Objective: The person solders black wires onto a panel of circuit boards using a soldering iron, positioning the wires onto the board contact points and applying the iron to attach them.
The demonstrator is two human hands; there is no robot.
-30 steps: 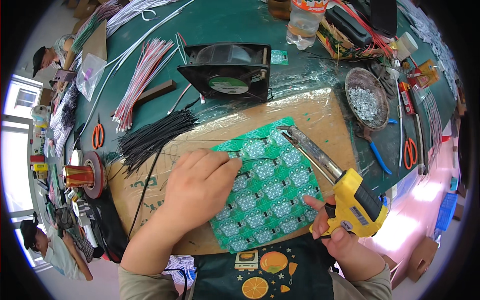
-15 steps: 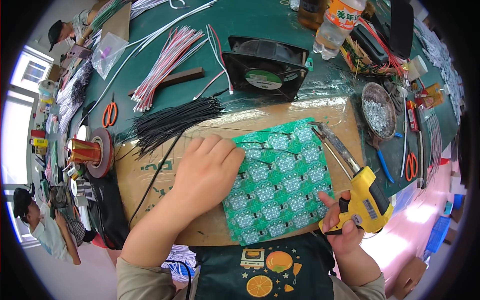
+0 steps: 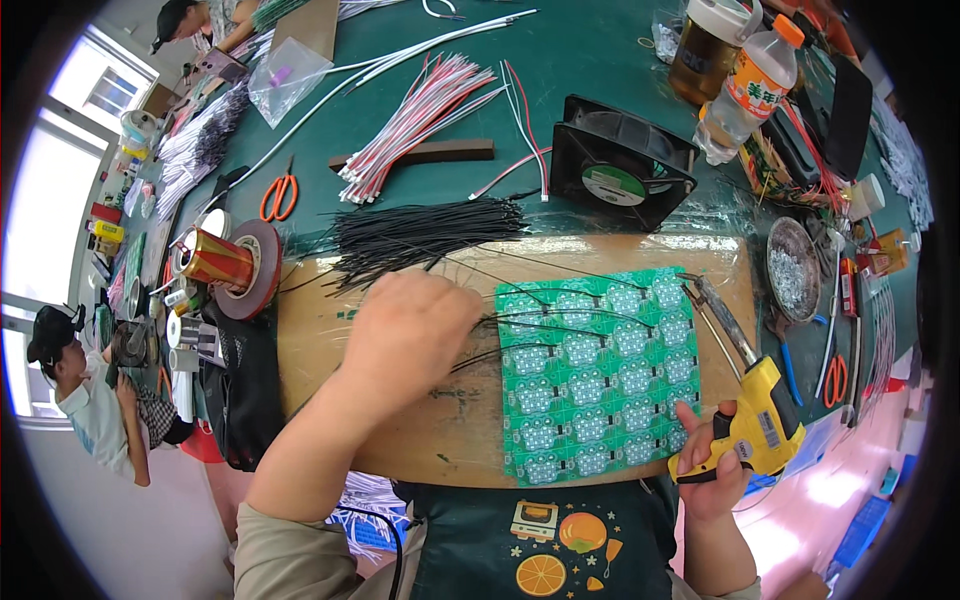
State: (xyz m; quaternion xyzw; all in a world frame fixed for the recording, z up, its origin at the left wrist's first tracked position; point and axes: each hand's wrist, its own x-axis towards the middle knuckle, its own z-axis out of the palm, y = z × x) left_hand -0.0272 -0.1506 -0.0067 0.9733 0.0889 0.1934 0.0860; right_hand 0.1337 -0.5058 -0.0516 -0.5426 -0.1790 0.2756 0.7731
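one head-worn fisheye looks down and forward from close above the green table (image 3: 605, 55)

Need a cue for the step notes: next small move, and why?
I'd probably use the left hand to bring another wire from the black bundle to the lower rows of the green board: wires lie across its upper rows, none on the lower, and the bundle is close by. The right hand holds the yellow soldering gun, tip near the board's upper right corner. Left grip unclear.

I count my 2 hands (image 3: 415, 320) (image 3: 712, 470) | 1 green circuit-board panel (image 3: 600, 385) | 1 yellow soldering gun (image 3: 768, 410) | 1 black fan (image 3: 622, 165) | 1 orange-capped bottle (image 3: 750, 95)
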